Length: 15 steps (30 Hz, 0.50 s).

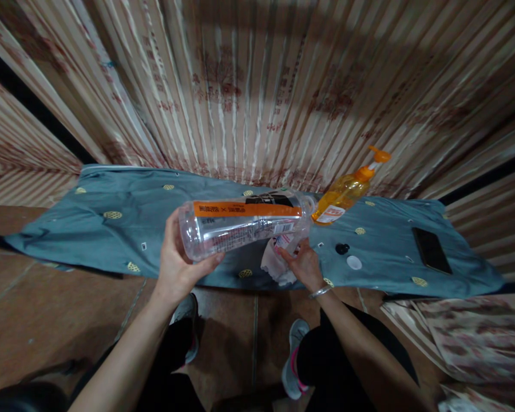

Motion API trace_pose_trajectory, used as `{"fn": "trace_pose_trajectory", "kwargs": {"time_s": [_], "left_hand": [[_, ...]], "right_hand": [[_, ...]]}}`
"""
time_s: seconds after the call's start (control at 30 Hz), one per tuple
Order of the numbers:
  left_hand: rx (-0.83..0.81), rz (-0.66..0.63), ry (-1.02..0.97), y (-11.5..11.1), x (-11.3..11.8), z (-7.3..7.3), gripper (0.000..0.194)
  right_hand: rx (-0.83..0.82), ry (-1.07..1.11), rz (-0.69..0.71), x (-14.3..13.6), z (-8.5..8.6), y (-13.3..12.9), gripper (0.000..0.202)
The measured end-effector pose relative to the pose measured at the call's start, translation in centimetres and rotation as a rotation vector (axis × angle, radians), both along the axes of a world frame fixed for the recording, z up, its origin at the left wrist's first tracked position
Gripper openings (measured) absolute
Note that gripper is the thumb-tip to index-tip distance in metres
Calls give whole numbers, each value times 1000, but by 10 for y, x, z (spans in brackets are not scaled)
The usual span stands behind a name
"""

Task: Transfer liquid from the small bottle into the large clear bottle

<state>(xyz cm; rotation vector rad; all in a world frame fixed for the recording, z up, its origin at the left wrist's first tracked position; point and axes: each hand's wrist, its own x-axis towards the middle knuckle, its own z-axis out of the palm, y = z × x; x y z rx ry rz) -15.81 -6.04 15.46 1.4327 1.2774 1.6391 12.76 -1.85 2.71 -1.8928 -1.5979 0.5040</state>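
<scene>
My left hand [178,257] is wrapped round the base of a large clear plastic bottle [240,223] with an orange, black and silver label. The bottle lies sideways above the cloth, its neck pointing right. Under the neck end, my right hand [302,263] has its fingers closed on a crumpled whitish packet [277,266] with pink and blue print; the bottle partly covers this packet, and its exact kind is unclear. Just beyond the neck is a yellow pump bottle [343,197] with an orange pump. A small black cap [342,248] and a white disc [354,262] lie right of my right hand.
A blue-green patterned cloth [111,234] covers the narrow surface. Toward its right end lies a dark phone [431,250]. A pleated, printed curtain [257,103] hangs close behind. Below are brown floor tiles [236,320] and my feet in light shoes.
</scene>
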Motion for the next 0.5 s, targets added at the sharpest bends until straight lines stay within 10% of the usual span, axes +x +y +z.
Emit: {"fn": "trace_pose_trajectory", "kwargs": {"time_s": [0.5], "left_hand": [[11, -7, 7, 1, 0, -1, 89]], "right_hand": [[-2, -12, -10, 0, 0, 0, 62]]}}
